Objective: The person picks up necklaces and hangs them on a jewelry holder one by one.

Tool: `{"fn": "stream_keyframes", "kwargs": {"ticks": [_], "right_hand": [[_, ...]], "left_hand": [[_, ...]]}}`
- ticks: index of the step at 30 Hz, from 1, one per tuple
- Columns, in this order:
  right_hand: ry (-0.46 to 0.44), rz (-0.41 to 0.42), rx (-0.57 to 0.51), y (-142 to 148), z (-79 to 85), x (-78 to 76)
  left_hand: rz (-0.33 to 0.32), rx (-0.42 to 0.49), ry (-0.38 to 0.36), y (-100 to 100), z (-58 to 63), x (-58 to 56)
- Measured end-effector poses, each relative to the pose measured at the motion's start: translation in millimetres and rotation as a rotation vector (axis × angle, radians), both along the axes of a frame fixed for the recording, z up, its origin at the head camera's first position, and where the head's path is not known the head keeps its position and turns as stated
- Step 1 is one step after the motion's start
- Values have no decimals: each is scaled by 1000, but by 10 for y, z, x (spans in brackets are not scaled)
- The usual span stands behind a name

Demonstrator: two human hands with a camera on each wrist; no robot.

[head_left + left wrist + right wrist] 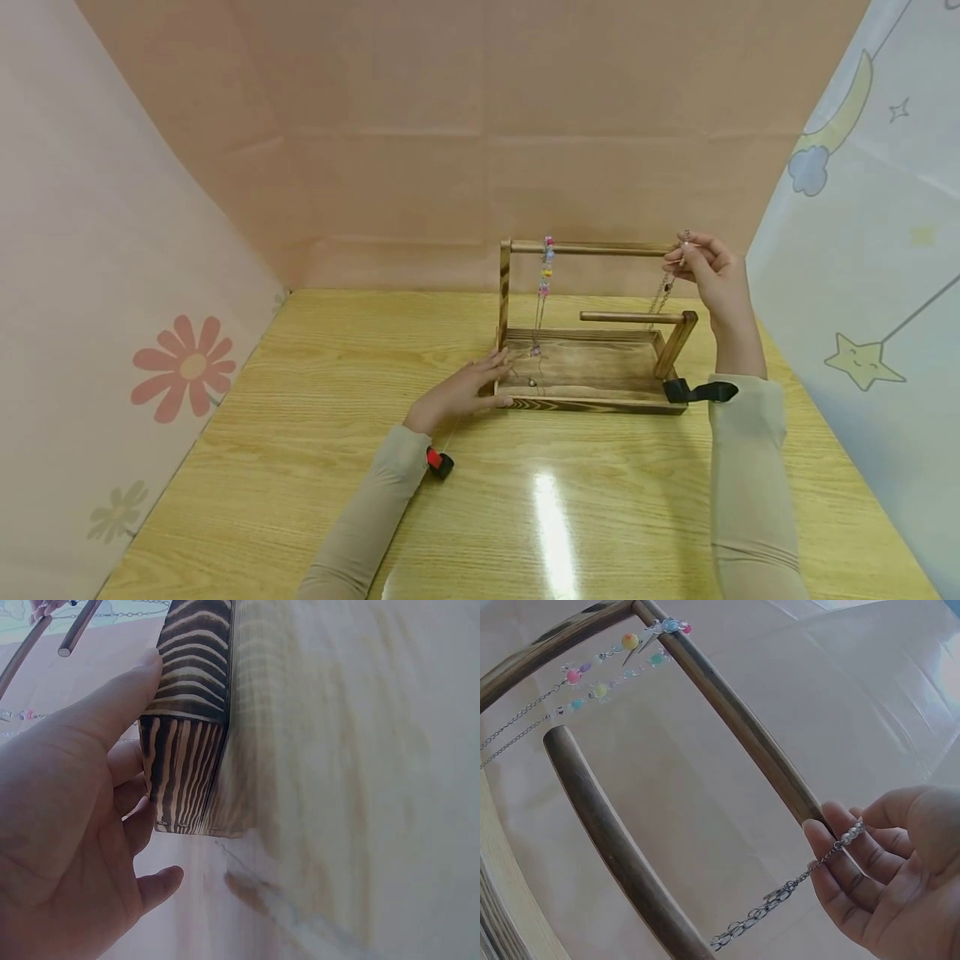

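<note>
Nearest, the wooden table (pixel 450 517). Then the left hand (pixel 461 387), fingers loosely spread around the left end of the wooden tray (pixel 592 406), touching it, not clamped; a light touch like that could let the tray slide if the rack gets tugged. Short bar (pixel 630 317) next, free end pointing left; the chain could snag there if it swings. Further back, the right hand (pixel 716 279) pinches the pearl-beaded end of the silver chain (pixel 776 898) between thumb and fingers, at the right end of the upper bar (pixel 600 248); can't tell if any loops over. Thin, slick-looking links could slip from the pinch. Colourful beaded necklace (pixel 547 273) hangs on that bar's left part; jolting might shift it.
</note>
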State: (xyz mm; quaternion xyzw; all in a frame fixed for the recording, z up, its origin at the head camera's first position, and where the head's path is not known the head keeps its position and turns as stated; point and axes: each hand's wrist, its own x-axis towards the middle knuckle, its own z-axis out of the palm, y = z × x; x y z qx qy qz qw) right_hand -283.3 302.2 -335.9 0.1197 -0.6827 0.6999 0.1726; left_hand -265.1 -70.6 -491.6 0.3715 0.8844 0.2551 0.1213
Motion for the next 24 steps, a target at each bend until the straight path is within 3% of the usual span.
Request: {"fn": "stream_keyframes", "kwargs": {"ticks": [7, 24], "right_hand": [[-26, 32, -26, 3, 29, -1], [-64, 30, 74, -40, 87, -26]], "left_hand": [[-3, -4, 7, 0, -2, -1], [-7, -5, 3, -7, -10, -14]]}}
